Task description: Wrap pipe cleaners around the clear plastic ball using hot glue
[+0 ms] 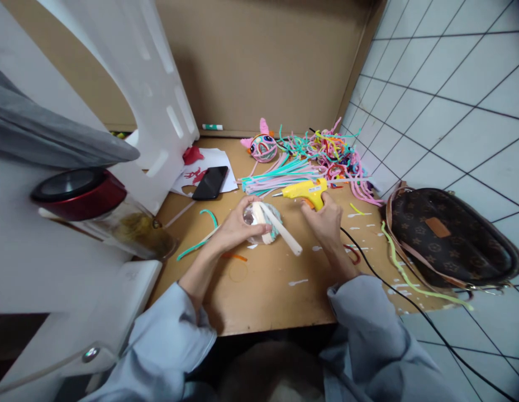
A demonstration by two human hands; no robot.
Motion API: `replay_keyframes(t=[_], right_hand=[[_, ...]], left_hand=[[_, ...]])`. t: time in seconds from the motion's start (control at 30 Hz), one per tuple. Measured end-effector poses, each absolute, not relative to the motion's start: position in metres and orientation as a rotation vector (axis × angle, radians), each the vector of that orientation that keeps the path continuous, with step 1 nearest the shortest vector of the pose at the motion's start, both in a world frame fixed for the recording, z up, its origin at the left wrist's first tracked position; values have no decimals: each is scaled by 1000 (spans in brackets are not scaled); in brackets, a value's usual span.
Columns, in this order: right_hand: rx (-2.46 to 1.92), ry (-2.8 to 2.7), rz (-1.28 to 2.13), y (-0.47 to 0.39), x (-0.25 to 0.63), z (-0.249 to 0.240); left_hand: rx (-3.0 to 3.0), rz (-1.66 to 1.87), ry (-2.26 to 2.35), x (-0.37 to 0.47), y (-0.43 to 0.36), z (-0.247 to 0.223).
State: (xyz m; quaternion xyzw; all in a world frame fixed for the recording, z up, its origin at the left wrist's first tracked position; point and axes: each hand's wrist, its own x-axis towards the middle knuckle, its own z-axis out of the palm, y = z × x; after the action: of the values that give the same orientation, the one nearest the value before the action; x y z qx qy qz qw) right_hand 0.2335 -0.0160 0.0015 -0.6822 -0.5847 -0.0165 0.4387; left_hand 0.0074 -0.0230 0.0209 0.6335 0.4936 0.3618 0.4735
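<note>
My left hand (241, 223) is closed round a small clear round container (251, 215), over the middle of the table. Bands of white and pale teal pipe cleaner cover part of it, and one loose white pipe cleaner strip (286, 231) sticks out toward me. In my right hand (326, 218) is a yellow hot glue gun (305, 191), its nozzle pointing left, just above and beyond the container. The nozzle and the container look apart. A pale glue stick pokes out of the gun's rear.
Behind lie pipe cleaner bundles (280, 176), a tangled heap (326, 148) and a pink-eared ball figure (263, 148). A phone (211, 182) rests on paper at left. A bottle (112, 212) stands nearer left, a brown handbag (452, 237) at right. A black cord (385, 285) trails rightward.
</note>
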Motion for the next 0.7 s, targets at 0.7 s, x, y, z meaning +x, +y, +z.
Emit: replay_keyframes(t=[0.7], right_hand=[[-1217,-1927,-311,-36,222,14]], left_hand=[[1729,852,1215,7,-25,15]])
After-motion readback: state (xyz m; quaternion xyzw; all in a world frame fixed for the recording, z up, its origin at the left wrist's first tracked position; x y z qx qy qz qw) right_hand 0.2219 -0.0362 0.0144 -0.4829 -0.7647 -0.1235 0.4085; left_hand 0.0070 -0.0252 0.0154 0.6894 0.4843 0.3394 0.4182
